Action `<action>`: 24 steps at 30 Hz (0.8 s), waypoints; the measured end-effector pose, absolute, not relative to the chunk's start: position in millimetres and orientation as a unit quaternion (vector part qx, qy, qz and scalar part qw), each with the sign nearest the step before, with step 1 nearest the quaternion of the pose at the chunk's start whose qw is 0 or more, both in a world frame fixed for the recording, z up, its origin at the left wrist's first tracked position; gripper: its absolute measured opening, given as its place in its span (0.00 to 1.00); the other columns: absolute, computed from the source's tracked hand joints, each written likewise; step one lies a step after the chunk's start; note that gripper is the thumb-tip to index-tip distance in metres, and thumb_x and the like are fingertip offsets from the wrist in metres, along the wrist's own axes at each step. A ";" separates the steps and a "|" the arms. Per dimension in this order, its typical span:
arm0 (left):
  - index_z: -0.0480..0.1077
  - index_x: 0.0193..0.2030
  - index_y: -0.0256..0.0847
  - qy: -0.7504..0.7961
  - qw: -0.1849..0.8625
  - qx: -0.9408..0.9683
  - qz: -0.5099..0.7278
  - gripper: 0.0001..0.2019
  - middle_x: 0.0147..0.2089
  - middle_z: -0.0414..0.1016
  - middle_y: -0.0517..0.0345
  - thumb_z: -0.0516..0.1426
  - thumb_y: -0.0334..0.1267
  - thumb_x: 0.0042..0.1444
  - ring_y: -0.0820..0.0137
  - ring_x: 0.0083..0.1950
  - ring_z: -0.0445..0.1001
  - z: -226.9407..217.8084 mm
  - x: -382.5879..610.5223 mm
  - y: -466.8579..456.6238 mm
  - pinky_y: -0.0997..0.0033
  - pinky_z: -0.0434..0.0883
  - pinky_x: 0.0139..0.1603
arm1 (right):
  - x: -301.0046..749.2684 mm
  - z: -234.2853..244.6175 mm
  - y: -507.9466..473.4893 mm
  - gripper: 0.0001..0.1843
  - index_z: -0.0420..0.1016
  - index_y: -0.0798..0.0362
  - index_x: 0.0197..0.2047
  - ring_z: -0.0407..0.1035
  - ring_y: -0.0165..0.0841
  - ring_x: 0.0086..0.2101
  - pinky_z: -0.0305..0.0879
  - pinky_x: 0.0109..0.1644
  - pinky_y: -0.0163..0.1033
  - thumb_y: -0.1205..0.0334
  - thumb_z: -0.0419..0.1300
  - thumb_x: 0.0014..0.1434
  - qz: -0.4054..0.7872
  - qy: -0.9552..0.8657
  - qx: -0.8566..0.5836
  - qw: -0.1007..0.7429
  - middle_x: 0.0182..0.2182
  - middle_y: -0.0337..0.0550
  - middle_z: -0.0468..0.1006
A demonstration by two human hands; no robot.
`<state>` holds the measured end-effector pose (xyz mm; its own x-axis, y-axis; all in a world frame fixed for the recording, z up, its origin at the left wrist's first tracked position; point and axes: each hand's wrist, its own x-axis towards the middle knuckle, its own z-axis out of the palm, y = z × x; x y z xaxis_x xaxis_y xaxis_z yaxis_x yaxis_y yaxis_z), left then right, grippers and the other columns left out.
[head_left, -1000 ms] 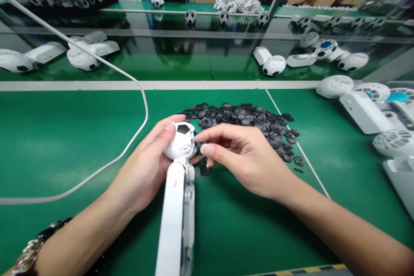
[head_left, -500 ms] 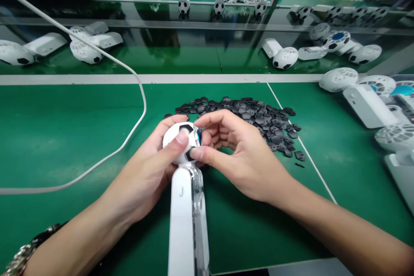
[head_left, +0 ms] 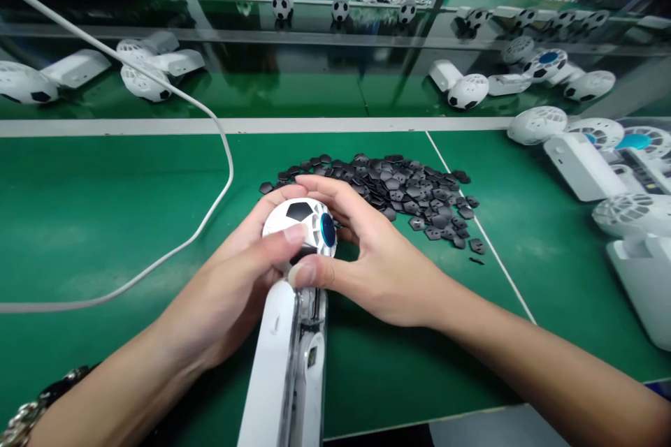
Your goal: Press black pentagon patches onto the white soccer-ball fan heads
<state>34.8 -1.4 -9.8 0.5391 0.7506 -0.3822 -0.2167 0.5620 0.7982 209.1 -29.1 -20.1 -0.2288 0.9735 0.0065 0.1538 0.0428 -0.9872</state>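
My hands hold a white football-patterned ball head (head_left: 298, 225) with black pentagon patches and a blue disc on its right side. It tops a long white handle-like body (head_left: 272, 363) with a clear plastic side, which runs down towards me. My left hand (head_left: 244, 258) wraps the ball from below and the left, its thumb across the front. My right hand (head_left: 367, 258) curves over from the right, its thumb pressing near a black patch low on the ball. Just beyond my fingers lies a loose pile of black pentagon patches (head_left: 391, 192).
A white cable (head_left: 220, 181) curves across the green work mat (head_left: 105, 223). Similar white units lie at the right, and more stand on a green shelf beyond a glass panel. Cardboard boxes and white cable bundles are at the back.
The ball has turned, so its blue disc now faces right. My right hand has moved from the ball's blue side to its lower front, and both hands now cup it.
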 end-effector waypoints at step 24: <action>0.70 0.53 0.58 0.406 0.600 0.556 0.407 0.28 0.39 0.74 0.65 0.73 0.42 0.47 0.72 0.31 0.76 -12.1 26.0 -20.0 0.83 0.77 0.29 | 198.9 -19.2 -33.5 0.33 0.61 0.56 0.68 0.62 0.39 0.65 0.61 0.71 0.42 0.70 0.61 0.60 0.345 -0.716 -0.330 0.510 0.66 0.50 0.66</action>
<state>26.0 -20.0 -12.1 0.3384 0.9403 -0.0349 -0.0373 0.0504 0.9980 198.9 -33.5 -19.2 -0.2635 0.8232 0.5029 0.1208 0.5454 -0.8294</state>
